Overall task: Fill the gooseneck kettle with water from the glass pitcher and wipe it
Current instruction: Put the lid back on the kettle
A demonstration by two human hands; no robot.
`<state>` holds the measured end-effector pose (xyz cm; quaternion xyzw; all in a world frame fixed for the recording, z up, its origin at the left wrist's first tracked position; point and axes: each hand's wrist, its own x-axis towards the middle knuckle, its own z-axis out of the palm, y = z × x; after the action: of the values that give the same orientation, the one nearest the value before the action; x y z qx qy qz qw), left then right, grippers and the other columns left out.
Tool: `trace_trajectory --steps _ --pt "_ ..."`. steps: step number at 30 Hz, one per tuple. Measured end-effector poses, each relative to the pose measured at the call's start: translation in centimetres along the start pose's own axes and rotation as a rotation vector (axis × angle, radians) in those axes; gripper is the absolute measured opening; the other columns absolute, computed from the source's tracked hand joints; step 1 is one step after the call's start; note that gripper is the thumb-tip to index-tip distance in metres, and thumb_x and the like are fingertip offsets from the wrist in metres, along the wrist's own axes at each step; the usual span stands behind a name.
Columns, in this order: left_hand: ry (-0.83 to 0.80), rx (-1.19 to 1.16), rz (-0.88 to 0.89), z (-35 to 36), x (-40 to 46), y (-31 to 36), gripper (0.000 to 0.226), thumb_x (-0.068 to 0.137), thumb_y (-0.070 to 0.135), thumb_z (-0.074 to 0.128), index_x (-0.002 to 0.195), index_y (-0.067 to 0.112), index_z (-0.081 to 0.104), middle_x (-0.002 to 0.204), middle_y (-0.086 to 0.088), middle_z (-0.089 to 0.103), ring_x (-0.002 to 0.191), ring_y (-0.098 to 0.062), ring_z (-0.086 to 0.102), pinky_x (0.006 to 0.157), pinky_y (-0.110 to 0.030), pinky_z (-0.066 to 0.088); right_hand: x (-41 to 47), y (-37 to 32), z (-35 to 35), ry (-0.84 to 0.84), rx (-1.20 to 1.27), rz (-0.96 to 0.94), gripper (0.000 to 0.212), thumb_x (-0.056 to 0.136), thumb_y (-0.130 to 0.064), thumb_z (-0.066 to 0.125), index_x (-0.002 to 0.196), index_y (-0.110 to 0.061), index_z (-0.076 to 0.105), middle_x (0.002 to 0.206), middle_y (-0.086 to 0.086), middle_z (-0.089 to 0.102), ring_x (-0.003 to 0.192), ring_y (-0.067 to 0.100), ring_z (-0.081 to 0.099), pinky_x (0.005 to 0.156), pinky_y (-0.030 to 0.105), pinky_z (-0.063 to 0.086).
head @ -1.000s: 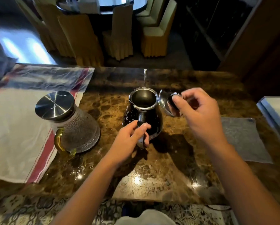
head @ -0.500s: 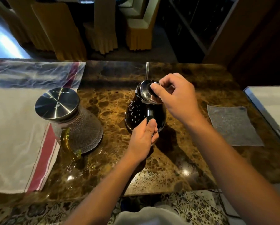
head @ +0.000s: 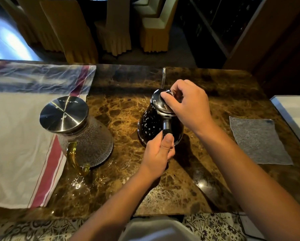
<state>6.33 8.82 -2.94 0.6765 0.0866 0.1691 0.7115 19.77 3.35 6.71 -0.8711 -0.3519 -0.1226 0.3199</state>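
The dark gooseneck kettle stands in the middle of the brown marble counter, its thin spout pointing away from me. My left hand is closed around the kettle's handle at the near side. My right hand pinches the knob of the steel lid, which sits on the kettle's mouth. The glass pitcher, with a round steel lid and an amber handle, stands to the left, apart from both hands.
A grey wiping cloth lies flat on the counter to the right. A white cloth with red stripes covers the left side, under the pitcher's edge. Covered chairs stand beyond the counter. A pale tray lies at the far right.
My right hand carried the lid from beside the open kettle back over its mouth and set it down there. The left hand stayed on the handle.
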Motion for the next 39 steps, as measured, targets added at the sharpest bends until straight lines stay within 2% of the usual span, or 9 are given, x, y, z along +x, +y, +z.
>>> trace_trajectory --steps 4,10,16,20,23,32,35,37,39 --pt "0.006 -0.02 0.001 0.1 0.1 0.0 0.081 0.092 0.082 0.041 0.084 0.001 0.047 0.055 0.008 0.042 0.048 -0.009 0.039 0.049 -0.029 0.03 0.5 -0.1 -0.5 -0.086 -0.086 -0.045 0.025 0.097 -0.047 0.063 0.086 -0.028 0.053 0.082 -0.007 0.056 0.073 0.013 0.052 0.061 0.028 0.034" --pt "0.013 -0.02 0.004 0.2 0.2 -0.3 0.073 0.094 0.079 0.04 0.081 0.008 0.047 0.052 0.008 0.043 0.047 -0.008 0.039 0.049 -0.028 0.031 1.1 0.5 -0.6 -0.162 0.006 -0.016 0.026 0.096 -0.044 0.065 0.084 -0.022 0.059 0.081 -0.004 0.059 0.074 0.015 0.054 0.063 0.028 0.041" --pt "0.021 -0.016 -0.007 0.3 0.3 -0.3 0.065 0.094 0.079 0.039 0.083 0.016 0.049 0.051 0.009 0.045 0.047 0.0 0.04 0.051 -0.019 0.033 1.2 -0.5 -0.9 -0.207 -0.308 -0.136 0.026 0.106 -0.047 0.047 0.11 -0.024 0.056 0.098 -0.004 0.052 0.082 0.022 0.06 0.065 0.036 0.043" --pt "0.023 -0.005 0.006 0.4 0.3 -0.3 0.067 0.094 0.08 0.037 0.082 0.015 0.049 0.051 0.009 0.046 0.047 0.0 0.04 0.051 -0.017 0.033 1.4 -1.2 -1.2 -0.213 -0.409 -0.197 0.027 0.109 -0.042 0.043 0.119 -0.02 0.056 0.107 0.002 0.058 0.071 0.021 0.054 0.059 0.033 0.035" --pt "0.027 -0.004 0.014 0.5 0.4 -0.2 0.07 0.093 0.082 0.037 0.082 0.014 0.049 0.051 0.009 0.045 0.047 -0.002 0.039 0.051 -0.02 0.032 1.5 -1.3 -1.1 -0.245 -0.412 -0.199 0.027 0.109 -0.041 0.042 0.119 -0.019 0.054 0.102 -0.001 0.05 0.067 0.02 0.049 0.054 0.031 0.03" --pt "-0.072 -0.032 -0.016 -0.2 0.3 0.3 0.061 0.094 0.079 0.041 0.085 0.019 0.051 0.053 0.006 0.048 0.044 -0.015 0.042 0.046 -0.03 0.036 0.9 -0.1 -1.0 -0.241 -0.181 -0.111 0.031 0.105 -0.047 0.047 0.116 -0.02 0.056 0.1 -0.006 0.048 0.077 0.02 0.06 0.063 0.033 0.041" --pt "-0.138 0.035 -0.034 -1.0 0.1 1.0 0.052 0.101 0.067 0.041 0.092 0.018 0.055 0.064 -0.002 0.059 0.057 -0.021 0.06 0.06 -0.034 0.052 -0.3 0.9 -1.8 -0.276 -0.024 -0.083 0.034 0.101 -0.047 0.057 0.124 -0.022 0.056 0.111 -0.007 0.051 0.091 0.015 0.06 0.076 0.036 0.052" --pt "-0.084 0.093 -0.034 -1.5 -0.1 1.7 0.036 0.104 0.051 0.046 0.105 0.016 0.056 0.077 -0.008 0.067 0.07 -0.024 0.069 0.068 -0.038 0.06 -1.6 2.1 -2.8 -0.323 0.2 -0.035 0.042 0.097 -0.042 0.066 0.133 -0.023 0.056 0.122 -0.007 0.053 0.104 0.009 0.059 0.087 0.028 0.053" --pt "-0.02 0.146 -0.027 -1.9 -0.3 2.5 0.028 0.101 0.048 0.053 0.114 0.023 0.053 0.091 -0.014 0.07 0.081 -0.028 0.073 0.073 -0.044 0.063 -3.1 3.9 -3.7 -0.292 0.353 0.051 0.047 0.096 -0.036 0.07 0.139 -0.024 0.055 0.131 -0.005 0.054 0.106 0.007 0.06 0.085 0.019 0.052"
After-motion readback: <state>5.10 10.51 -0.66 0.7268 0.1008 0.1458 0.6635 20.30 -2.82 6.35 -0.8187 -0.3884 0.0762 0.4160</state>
